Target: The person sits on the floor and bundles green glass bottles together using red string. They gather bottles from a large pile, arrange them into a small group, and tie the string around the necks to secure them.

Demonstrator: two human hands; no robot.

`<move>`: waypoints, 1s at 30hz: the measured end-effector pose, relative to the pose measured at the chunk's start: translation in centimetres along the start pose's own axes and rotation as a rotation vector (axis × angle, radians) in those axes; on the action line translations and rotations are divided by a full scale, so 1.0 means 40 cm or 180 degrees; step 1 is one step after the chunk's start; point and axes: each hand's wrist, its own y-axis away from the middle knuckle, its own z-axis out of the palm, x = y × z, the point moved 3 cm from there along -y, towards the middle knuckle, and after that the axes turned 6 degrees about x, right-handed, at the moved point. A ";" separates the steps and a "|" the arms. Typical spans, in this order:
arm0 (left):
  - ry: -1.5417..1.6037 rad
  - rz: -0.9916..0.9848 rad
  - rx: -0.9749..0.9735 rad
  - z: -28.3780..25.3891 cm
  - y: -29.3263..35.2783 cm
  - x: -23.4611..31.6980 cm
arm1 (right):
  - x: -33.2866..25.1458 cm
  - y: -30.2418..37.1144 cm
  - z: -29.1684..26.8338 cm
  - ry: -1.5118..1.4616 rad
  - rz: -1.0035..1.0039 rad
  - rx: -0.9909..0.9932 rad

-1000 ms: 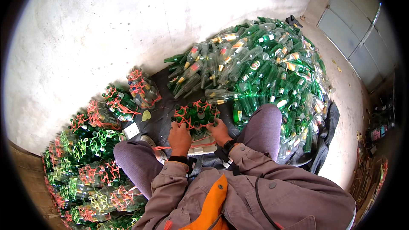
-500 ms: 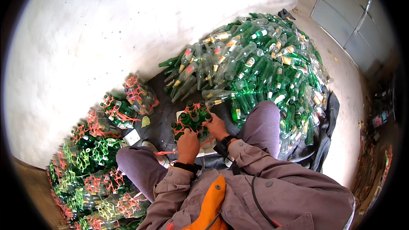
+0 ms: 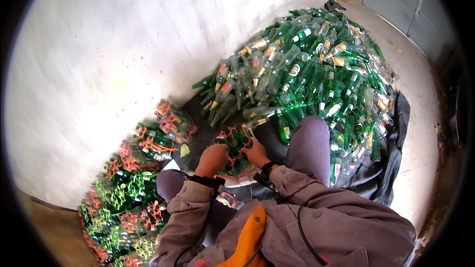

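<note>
A bundle of green glass bottles point(image 3: 237, 141) tied with red plastic strap stands between my knees. My left hand point(image 3: 213, 160) is closed at its left side, with the fingertips partly hidden against the bottles. From the right, my right hand point(image 3: 257, 154) grips the bundle's upper edge with bent fingers. Under the bundle the rim of a pale, low stand point(image 3: 241, 182) shows. A red and dark object point(image 3: 227, 200) lies just below it, near my left wrist; its kind is unclear.
A large heap of loose green and clear bottles point(image 3: 307, 69) lies ahead and to the right. Bottle bundles in red and green strap point(image 3: 129, 188) crowd the left, along a white wall point(image 3: 99, 69). Black sheeting point(image 3: 200, 123) covers the floor; a yellowish leaf point(image 3: 184, 150) lies on it.
My left hand has shifted from the bundle's near top to its left side. My left knee has moved inward. The whole view has turned a little, so surroundings appear shifted.
</note>
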 end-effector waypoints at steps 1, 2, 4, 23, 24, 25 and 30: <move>0.0100 -0.0040 -0.0137 -0.002 -0.014 -0.004 | -0.010 0.008 0.003 -0.0003 0.0047 0.0007; 0.0213 0.0067 -0.0265 -0.002 -0.027 0.006 | -0.003 0.022 0.001 0.0032 0.0110 0.0014; 0.0284 0.0200 -0.0434 0.050 -0.050 -0.017 | -0.007 0.037 0.007 -0.0081 0.0045 0.0016; -0.0009 -0.0014 -0.0911 0.187 -0.116 -0.019 | -0.011 0.005 -0.008 0.0372 0.0097 -0.0182; -0.0053 0.0125 -0.0831 0.190 -0.113 -0.019 | -0.007 0.005 -0.005 0.0343 0.0116 -0.0166; -0.0182 0.0212 -0.0709 0.186 -0.114 -0.013 | -0.001 0.003 -0.002 0.0314 0.0127 -0.0138; -0.0423 0.0528 -0.0201 0.164 -0.112 -0.004 | 0.016 -0.001 0.005 0.0296 0.0049 -0.0045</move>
